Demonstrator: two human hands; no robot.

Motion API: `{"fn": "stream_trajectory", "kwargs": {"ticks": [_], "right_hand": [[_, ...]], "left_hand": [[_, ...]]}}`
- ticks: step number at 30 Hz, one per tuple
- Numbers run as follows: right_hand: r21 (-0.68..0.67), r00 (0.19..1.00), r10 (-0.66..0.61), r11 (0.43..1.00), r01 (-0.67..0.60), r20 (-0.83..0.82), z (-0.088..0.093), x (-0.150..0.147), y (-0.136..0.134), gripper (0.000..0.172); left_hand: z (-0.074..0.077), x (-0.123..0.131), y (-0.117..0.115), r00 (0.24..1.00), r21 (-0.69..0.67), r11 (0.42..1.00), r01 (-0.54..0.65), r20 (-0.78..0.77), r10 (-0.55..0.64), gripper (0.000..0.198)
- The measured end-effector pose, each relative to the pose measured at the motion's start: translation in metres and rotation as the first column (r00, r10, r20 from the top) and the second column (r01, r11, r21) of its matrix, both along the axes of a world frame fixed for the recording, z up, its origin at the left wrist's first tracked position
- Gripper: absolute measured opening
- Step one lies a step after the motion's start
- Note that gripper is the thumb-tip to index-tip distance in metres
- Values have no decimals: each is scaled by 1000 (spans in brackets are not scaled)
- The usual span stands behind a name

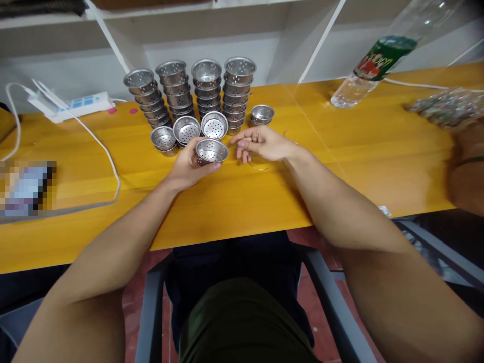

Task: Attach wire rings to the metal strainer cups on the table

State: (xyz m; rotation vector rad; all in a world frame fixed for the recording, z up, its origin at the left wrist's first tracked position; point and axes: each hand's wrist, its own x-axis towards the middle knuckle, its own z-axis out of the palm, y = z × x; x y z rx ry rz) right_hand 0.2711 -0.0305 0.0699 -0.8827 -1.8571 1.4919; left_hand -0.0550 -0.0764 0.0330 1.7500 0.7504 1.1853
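My left hand (187,164) grips a small perforated metal strainer cup (210,151) just above the yellow table (234,201). My right hand (262,143) hovers right beside it, fingers curled loosely with tips near the cup's rim; a thin wire ring (260,166) lies on the table under that hand. Behind the hands stand several tall stacks of the same cups (206,91). Three loose cups (187,130) sit in front of the stacks, and a single cup (262,114) sits to the right.
A white power strip (71,105) with cables lies at the back left. A plastic bottle (374,63) leans at the back right. A blurred bag (446,108) and another person's arm (467,171) are at the right edge. A pixelated object (26,189) lies at the left.
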Motion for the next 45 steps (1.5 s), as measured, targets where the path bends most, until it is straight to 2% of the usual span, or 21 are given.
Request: {"fn": "stream_trajectory", "kwargs": {"ticks": [5,12,19,22,25,27,36,39,45], "right_hand": [[5,999,9,1000,-8,-51,9,-1,-7,41],[38,991,-28,999,33,-130,7,-2,-8,42],[116,981,-37,991,60,-189,12,-13,-14,72],[210,982,-80,971,115,-169,12,-16,-15,76],[374,979,-134,909,184,-155,10,-17,-13,73],[434,978,-156,878,202,-140,11,-17,-13,70],[326,975,-189,920,218,-121,25,-31,-41,58],[350,976,-183,912,213,-119,23,-39,-44,58],[377,979,-176,904,201,-100,13,-47,-40,60]], "left_hand": [[-2,0,2,1000,26,1000,-9,-20,10,104],[-4,2,2,999,52,998,-34,-2,34,105],[0,2,2,1000,31,999,-29,7,29,101],[3,2,1,1000,13,1000,-14,-11,14,98],[5,2,1,1000,13,1000,-4,-11,4,95],[5,3,2,1000,15,1000,-11,-1,11,97],[-4,6,4,999,89,995,-41,-3,42,107],[-4,7,2,999,75,996,-54,-3,54,113],[-4,7,1,999,64,998,-15,-36,18,110]]}}
